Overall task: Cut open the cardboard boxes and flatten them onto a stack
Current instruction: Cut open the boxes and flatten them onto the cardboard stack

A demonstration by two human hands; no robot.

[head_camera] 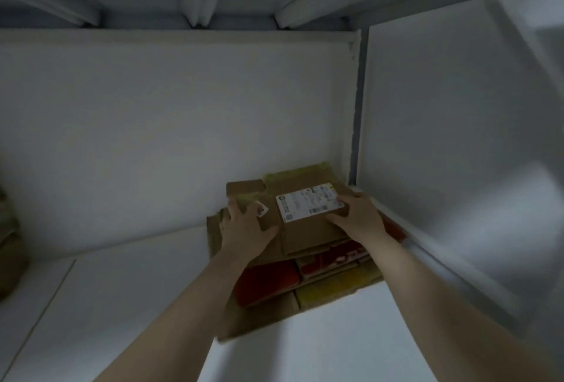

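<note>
- A stack (pixel 213 241) of flattened cardboard lies at centre right of the frame on a white shelf (pixel 122 305), pushed into the corner where the back wall (pixel 152 137) meets the right side panel (pixel 442 137).
- The top flattened box (pixel 305 235) is plain brown and lies flat on the pile, with a strip of yellowish tape (pixel 296 172) along its far edge.
- A white shipping label (pixel 308 203) is stuck on its upper face. It carries dark printed blocks and lines, too blurred to read.
- A small white sticker (pixel 262 209) sits just left of the label, beside the left fingers. Its mark cannot be read.
- Under the top box lie red printed cardboard (pixel 268 285) and a yellow piece (pixel 332 291). Light marks show on the red print, but no brand can be made out.
- A larger brown sheet (pixel 268 317) is the lowest layer and juts out toward the bottom of the frame.
- The left hand (pixel 244 229) rests on the left part of the top box, fingers spread and thumb splayed.
- The right hand (pixel 358 216) lies on the right part, its straight fingers touching the label's right end.
- Neither hand grips anything.
- A blurred brown thing (pixel 9 259) sits at the left edge of the frame.
</note>
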